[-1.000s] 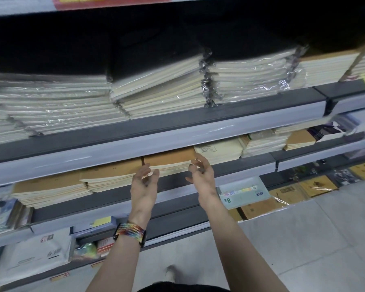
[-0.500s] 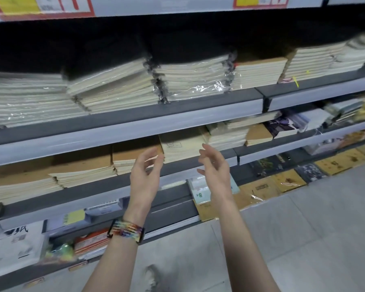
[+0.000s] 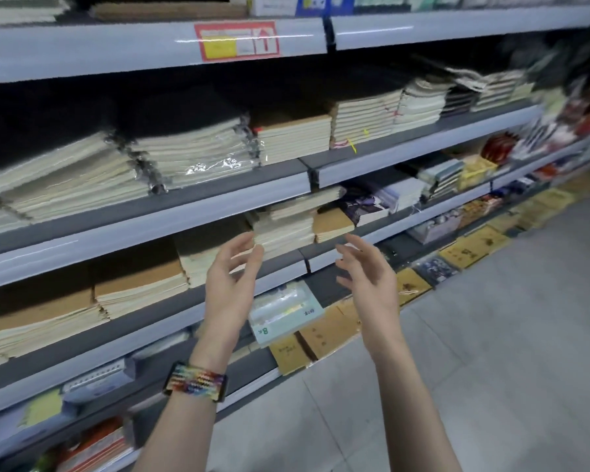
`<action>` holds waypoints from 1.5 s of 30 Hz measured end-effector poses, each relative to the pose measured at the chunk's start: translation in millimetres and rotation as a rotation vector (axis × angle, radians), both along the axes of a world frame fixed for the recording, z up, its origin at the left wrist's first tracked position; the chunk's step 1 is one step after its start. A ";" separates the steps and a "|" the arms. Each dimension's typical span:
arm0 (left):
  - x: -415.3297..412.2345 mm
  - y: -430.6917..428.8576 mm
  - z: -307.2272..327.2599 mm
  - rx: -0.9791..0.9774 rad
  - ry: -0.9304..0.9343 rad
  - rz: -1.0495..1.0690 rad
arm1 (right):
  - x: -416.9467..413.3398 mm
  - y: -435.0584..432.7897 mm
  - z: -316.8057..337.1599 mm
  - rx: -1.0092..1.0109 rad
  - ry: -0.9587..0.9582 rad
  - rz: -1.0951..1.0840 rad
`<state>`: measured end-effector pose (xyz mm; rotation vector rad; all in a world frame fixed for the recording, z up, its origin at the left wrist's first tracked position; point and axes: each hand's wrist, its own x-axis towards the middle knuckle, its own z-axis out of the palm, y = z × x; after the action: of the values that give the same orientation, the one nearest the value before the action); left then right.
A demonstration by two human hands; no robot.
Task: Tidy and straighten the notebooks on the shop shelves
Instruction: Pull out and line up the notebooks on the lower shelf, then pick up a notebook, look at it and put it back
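Neither hand grips anything: on the head camera my left hand (image 3: 230,284) and right hand (image 3: 368,277) hover loose-fingered before the uneven notebook stack (image 3: 285,229) on the middle shelf (image 3: 286,270). I judge a hasty push could tip its skewed top copies off the front edge.

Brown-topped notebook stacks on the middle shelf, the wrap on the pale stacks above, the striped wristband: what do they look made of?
Brown-topped notebook stacks: apparently matt kraft card covers over cream paper leaves, going by the dull tan tops and layered pale edges. Wrap: thin clear plastic film, crinkled with glints. Striped wristband: probably woven fabric or beads; blur leaves it open.
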<state>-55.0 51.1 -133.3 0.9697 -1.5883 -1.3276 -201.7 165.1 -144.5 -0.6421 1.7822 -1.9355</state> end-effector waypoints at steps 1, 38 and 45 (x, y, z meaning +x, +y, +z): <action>-10.2 6.8 2.5 0.002 0.004 -0.021 | -8.1 10.1 1.6 -0.008 0.000 -0.020; -335.6 -66.2 65.2 -0.057 0.158 -0.585 | -269.9 -23.1 47.6 -0.023 0.115 -0.486; -380.5 -96.8 59.3 -0.046 0.159 -0.577 | -315.7 -53.4 47.1 -0.019 0.118 -0.475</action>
<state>-435.5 -45.7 -74.0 0.3666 -1.8357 -1.6909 -517.4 111.8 -97.3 -0.3643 2.1414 -2.2557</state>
